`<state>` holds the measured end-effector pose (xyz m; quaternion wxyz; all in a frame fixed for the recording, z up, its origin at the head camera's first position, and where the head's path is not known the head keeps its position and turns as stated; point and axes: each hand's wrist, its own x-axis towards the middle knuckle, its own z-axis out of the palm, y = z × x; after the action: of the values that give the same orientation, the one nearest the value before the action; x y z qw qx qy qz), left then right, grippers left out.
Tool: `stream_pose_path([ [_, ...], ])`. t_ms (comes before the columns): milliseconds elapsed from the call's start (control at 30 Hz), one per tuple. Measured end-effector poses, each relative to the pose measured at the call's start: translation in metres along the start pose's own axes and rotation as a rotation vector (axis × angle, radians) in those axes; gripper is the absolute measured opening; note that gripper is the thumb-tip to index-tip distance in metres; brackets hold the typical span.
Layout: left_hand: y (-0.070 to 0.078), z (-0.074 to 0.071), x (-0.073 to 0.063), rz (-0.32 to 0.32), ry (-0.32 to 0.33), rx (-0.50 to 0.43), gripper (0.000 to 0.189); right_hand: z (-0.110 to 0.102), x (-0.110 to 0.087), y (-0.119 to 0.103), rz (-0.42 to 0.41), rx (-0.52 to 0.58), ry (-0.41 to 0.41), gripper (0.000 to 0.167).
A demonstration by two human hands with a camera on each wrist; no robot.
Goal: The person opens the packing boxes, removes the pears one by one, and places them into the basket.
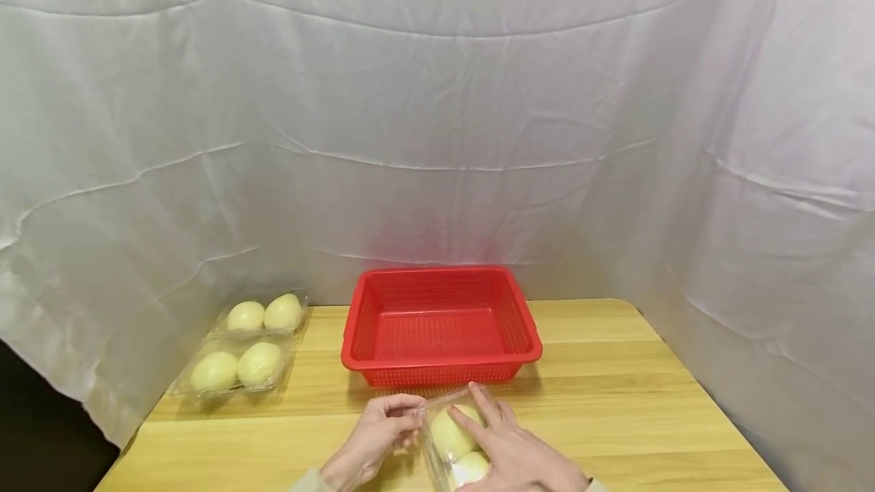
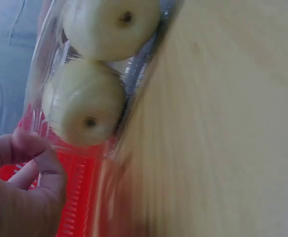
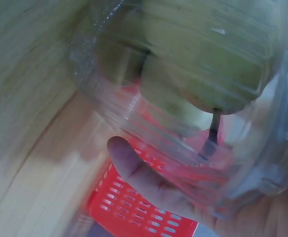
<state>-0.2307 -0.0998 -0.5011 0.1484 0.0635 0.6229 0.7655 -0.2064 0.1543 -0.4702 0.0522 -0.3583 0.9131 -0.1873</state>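
The left hand (image 1: pixel 372 439) is curled, its thumb and fingertips pinching the near left edge of a clear thin-plastic clamshell box (image 1: pixel 451 439) that holds two pale yellow-green round fruits (image 1: pixel 450 433). The right hand (image 1: pixel 516 454) is laid over the box's right side, fingers spread and pressed against the lid, the thumb seen beneath it from the right wrist. The box is held just above the light wooden table (image 1: pixel 615 401), directly in front of a red perforated plastic basket (image 1: pixel 440 325). The shell is judged light, flimsy and slick, likely to flex or pop open, while the fruit adds weight and may bruise; support under the base with both sides steadied is judged safest. Well to the left lies an open clamshell tray (image 1: pixel 239 355) of four similar fruits.
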Motion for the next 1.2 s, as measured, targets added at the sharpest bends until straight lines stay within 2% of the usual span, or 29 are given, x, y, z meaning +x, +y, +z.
stream_pose_path([
  [133,0.001,-0.006,0.000,-0.039,-0.072,-0.033,0.040,0.001,0.001,-0.001,0.011,0.002,-0.006,0.098],
  [300,-0.002,-0.011,0.003,-0.067,-0.101,-0.033,0.041,0.000,0.003,-0.002,-0.039,-0.046,0.019,0.097],
  [667,-0.004,-0.007,0.003,-0.075,-0.053,-0.073,0.038,0.002,0.003,-0.001,-0.054,-0.069,0.044,0.097],
  [1200,-0.009,0.002,0.005,-0.055,0.094,-0.146,0.035,0.002,0.004,-0.004,0.001,-0.080,0.036,0.101],
])
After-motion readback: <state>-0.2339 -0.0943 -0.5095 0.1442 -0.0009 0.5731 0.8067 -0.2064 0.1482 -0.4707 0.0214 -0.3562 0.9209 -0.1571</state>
